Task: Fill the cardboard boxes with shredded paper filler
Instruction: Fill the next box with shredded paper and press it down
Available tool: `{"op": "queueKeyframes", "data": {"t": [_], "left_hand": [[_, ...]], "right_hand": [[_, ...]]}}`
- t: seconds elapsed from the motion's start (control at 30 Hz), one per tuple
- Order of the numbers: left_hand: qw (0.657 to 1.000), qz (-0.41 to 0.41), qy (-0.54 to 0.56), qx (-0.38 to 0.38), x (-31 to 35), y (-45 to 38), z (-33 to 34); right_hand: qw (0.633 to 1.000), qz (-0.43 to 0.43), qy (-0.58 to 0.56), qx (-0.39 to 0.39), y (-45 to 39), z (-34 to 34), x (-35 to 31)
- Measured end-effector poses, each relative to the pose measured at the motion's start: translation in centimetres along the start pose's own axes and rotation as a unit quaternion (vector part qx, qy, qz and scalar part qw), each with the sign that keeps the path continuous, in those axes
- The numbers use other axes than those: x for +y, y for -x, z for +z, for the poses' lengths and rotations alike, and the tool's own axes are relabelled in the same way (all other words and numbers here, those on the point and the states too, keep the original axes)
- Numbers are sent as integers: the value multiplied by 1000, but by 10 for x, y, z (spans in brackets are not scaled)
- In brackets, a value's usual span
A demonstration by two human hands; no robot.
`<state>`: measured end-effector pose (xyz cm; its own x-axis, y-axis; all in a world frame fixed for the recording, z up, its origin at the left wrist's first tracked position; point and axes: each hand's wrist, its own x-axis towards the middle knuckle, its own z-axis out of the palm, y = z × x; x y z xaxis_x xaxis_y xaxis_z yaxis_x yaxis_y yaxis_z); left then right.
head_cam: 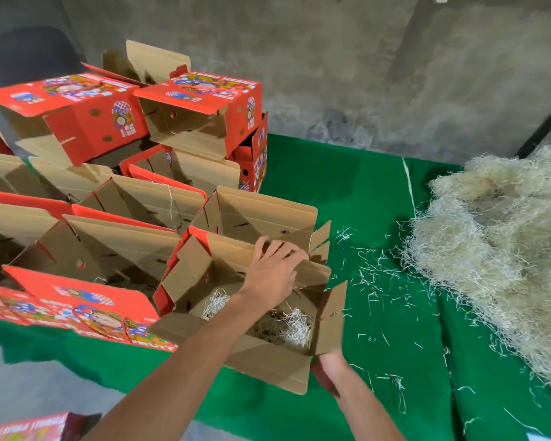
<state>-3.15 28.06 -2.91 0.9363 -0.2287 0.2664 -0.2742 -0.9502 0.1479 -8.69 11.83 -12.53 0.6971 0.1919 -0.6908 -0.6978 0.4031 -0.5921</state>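
Note:
An open cardboard box (201,281) stands at the near edge of the green-covered table (379,313). A little pale shredded paper (295,326) lies in its bottom. My left hand (275,268) reaches across the box and grips its far wall, fingers curled over the top edge. My right hand (326,369) holds the box's near right corner from outside; the cardboard hides most of its fingers. A big heap of shredded paper filler (497,249) lies on the right of the table.
Several open red-printed cardboard boxes (115,237) crowd the left of the table, with more stacked behind (201,119). Loose paper strands (372,281) are scattered on the green cloth between box and heap. A concrete wall stands behind.

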Motion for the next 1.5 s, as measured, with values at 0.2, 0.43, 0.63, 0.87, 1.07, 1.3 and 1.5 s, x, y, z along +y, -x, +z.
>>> {"op": "queueKeyframes", "data": {"t": [0.2,0.43,0.63,0.87,1.07,1.3,1.5], "left_hand": [[999,-44,-21,6,-30,7,-4],[999,-44,10,5,-40,6,-6],[994,-51,95,5,-46,2,-14],[986,-71,152,-1,-45,0,-24],[989,-88,120,-23,-35,-2,-24],[993,-87,76,-38,-25,-11,-19],[992,-93,85,6,-23,-20,-9]], "right_hand": [[998,7,65,6,-12,60,19],[998,-26,3,-49,-34,93,39],[998,-67,10,1,-43,118,45],[997,-75,29,4,-55,147,44],[998,-32,44,-29,-54,152,51],[994,-21,106,34,-54,81,1],[988,-87,70,102,-67,51,-49]]}}
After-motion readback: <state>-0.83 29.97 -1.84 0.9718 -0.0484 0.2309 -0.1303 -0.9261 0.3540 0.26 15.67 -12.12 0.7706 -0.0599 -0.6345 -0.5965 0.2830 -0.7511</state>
